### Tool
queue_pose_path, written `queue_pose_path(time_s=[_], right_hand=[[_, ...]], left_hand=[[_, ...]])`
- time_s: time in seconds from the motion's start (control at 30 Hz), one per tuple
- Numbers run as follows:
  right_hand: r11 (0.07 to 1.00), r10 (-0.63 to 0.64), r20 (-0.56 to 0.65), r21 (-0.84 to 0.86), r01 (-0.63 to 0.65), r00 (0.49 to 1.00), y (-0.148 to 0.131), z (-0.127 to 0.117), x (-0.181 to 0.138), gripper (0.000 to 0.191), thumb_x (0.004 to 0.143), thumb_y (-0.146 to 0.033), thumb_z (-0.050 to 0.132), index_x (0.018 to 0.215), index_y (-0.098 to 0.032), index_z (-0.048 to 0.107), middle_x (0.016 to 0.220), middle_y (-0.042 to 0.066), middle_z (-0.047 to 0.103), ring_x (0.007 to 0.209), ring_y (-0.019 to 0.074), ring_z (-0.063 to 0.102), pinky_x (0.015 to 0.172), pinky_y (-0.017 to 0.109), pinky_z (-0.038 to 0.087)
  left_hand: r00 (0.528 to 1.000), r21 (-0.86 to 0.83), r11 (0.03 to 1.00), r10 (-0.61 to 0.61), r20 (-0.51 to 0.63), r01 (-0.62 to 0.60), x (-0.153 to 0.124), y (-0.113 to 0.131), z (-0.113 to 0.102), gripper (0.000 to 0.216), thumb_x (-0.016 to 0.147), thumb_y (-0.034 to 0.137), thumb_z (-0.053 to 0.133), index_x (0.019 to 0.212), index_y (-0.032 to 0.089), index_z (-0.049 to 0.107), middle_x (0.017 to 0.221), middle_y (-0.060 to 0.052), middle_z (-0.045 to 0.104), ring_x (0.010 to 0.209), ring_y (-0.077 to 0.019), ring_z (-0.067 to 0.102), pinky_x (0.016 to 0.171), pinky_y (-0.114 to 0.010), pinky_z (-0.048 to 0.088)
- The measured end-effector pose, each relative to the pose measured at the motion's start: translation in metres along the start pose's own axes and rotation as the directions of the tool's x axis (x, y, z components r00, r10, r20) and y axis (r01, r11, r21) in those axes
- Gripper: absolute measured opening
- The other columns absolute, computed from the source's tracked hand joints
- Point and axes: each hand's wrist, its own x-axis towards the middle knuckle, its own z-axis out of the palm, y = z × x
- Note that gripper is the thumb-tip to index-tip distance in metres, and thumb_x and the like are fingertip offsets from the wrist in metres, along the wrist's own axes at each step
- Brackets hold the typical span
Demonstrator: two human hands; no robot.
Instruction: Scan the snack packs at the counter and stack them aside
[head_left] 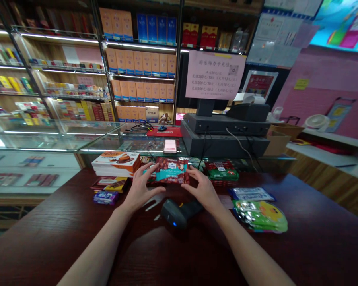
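A brown and teal hazelnut milk chocolate bar (172, 171) lies at the counter's far side, between my two hands. My left hand (141, 188) is open at its left end, the fingers stretched over the edge and the thumb apart. At the other end my right hand (203, 187) is open too, fingertips close to the wrapper; whether they touch it I cannot tell. Just nearer than the bar, a black barcode scanner (174, 214) with a blue light rests on the dark wooden counter (155, 254). Neither hand grips anything.
White Dove boxes (116, 163), chocolate bars (111, 184) and a purple pack (105, 198) lie left. Green-red packs (222, 170), a blue-white packet (252, 194) and a green duck-print pouch (261, 215) lie right. A cash register (223, 135) stands behind.
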Motion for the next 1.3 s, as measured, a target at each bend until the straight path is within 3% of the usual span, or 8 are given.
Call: queue_pose_path(time_s=[0.3, 0.6, 0.93, 1.3], right_hand=[[0.999, -0.028, 0.041, -0.033, 0.029, 0.999, -0.006, 0.025, 0.027, 0.045, 0.078, -0.031, 0.077, 0.120, -0.024, 0.061, 0.135, 0.011, 0.061, 0.117, 0.0260, 0.066, 0.108, 0.045, 0.047], [1.000, -0.003, 0.111, -0.003, 0.004, 0.994, -0.005, 0.055, 0.043, 0.040, 0.079, -0.030, 0.076, 0.115, -0.023, 0.061, 0.126, 0.009, 0.067, 0.115, 0.0245, 0.067, 0.103, 0.042, 0.049], [0.999, 0.041, 0.170, -0.026, -0.037, 0.985, -0.001, 0.070, 0.052, 0.036, 0.080, -0.030, 0.075, 0.112, -0.021, 0.062, 0.121, 0.010, 0.068, 0.113, 0.0237, 0.067, 0.098, 0.040, 0.050], [0.995, 0.039, 0.214, -0.103, -0.018, 0.976, -0.003, 0.077, 0.059, 0.034, 0.081, -0.032, 0.074, 0.111, -0.021, 0.063, 0.116, 0.009, 0.070, 0.110, 0.0236, 0.067, 0.094, 0.038, 0.049]], left_hand=[[0.992, 0.072, 0.997, -0.031, -0.124, 0.041, 0.000, -0.022, 0.006, 0.074, 0.083, 0.042, 0.073, 0.150, 0.033, 0.040, 0.144, -0.011, 0.050, 0.134, -0.0296, 0.048, 0.112, -0.049, 0.039], [0.983, 0.279, 0.945, -0.140, -0.120, 0.169, -0.006, -0.022, 0.010, 0.060, 0.090, 0.033, 0.063, 0.146, 0.022, 0.046, 0.125, -0.014, 0.064, 0.117, -0.0295, 0.057, 0.098, -0.046, 0.045], [0.984, 0.420, 0.890, -0.160, -0.077, 0.178, -0.007, -0.013, 0.010, 0.037, 0.093, 0.027, 0.056, 0.129, 0.024, 0.061, 0.137, -0.009, 0.063, 0.116, -0.0322, 0.054, 0.094, -0.049, 0.045], [0.985, 0.439, 0.882, -0.154, -0.080, 0.174, -0.009, -0.017, 0.012, 0.033, 0.092, 0.024, 0.052, 0.122, 0.026, 0.065, 0.139, -0.009, 0.061, 0.117, -0.0352, 0.053, 0.091, -0.052, 0.045]])
